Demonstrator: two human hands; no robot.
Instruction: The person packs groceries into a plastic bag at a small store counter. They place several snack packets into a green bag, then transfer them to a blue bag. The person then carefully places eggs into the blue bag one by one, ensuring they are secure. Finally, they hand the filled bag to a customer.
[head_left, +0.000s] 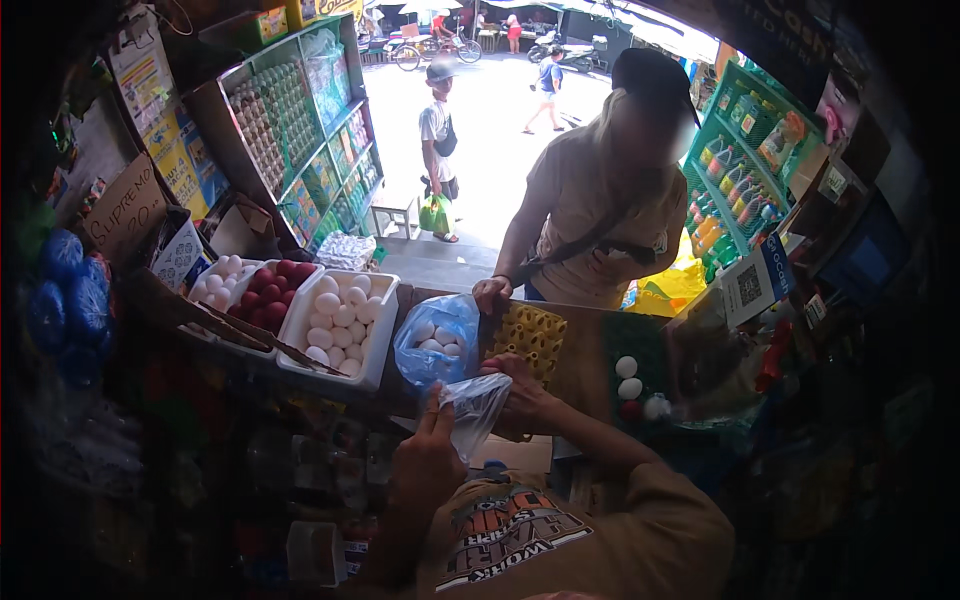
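Note:
A clear plastic bag (478, 409) is spread between my two hands above the near edge of the counter. My left hand (433, 450) holds its left side with the fingers pointing up. My right hand (525, 388) is at the bag's upper right, its fingers around a red egg (491, 365). Just beyond, a blue plastic bag (405, 349) with several white eggs (439, 339) in it rests on the counter. A yellow egg tray (534, 337) lies to its right, beyond my right hand.
White tubs of white eggs (345, 322), red eggs (274, 292) and pale eggs (219, 283) line the counter's left. More eggs (628, 375) lie on a green mat (622, 337). A person (607, 202) across the counter rests a hand (493, 292) near the egg tray.

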